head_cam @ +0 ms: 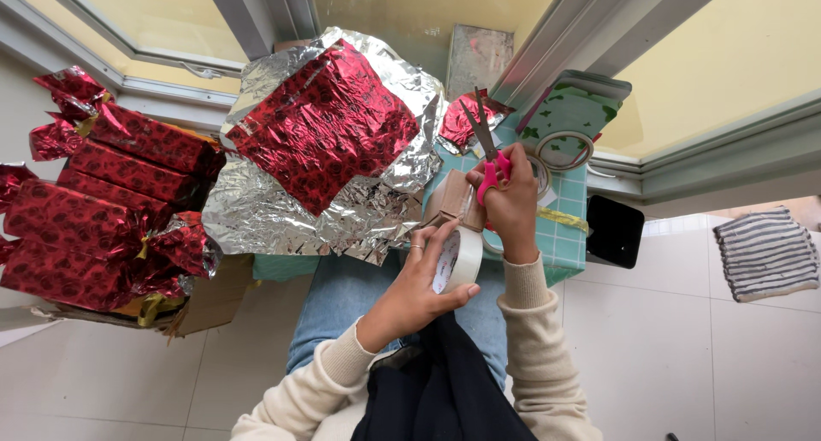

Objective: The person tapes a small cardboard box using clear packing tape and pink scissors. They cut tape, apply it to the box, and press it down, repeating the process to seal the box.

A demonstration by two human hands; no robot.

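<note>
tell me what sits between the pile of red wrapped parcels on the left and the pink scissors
In the head view, a crumpled sheet of red and silver foil wrap lies between the red parcels and the pink scissors in the right hand.

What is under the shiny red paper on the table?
Under the red foil sheet lies a bigger crinkled silver foil sheet, sticking out all around it. The green tiled table shows only at the right; whatever is beneath the foil is covered.

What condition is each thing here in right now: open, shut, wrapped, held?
Scissors: blades open, held in right hand.
Tape roll: held by left hand.
Foil sheet: unfolded, crinkled.
Red parcels: wrapped, stacked.
Second tape roll: lying on the table.
</note>
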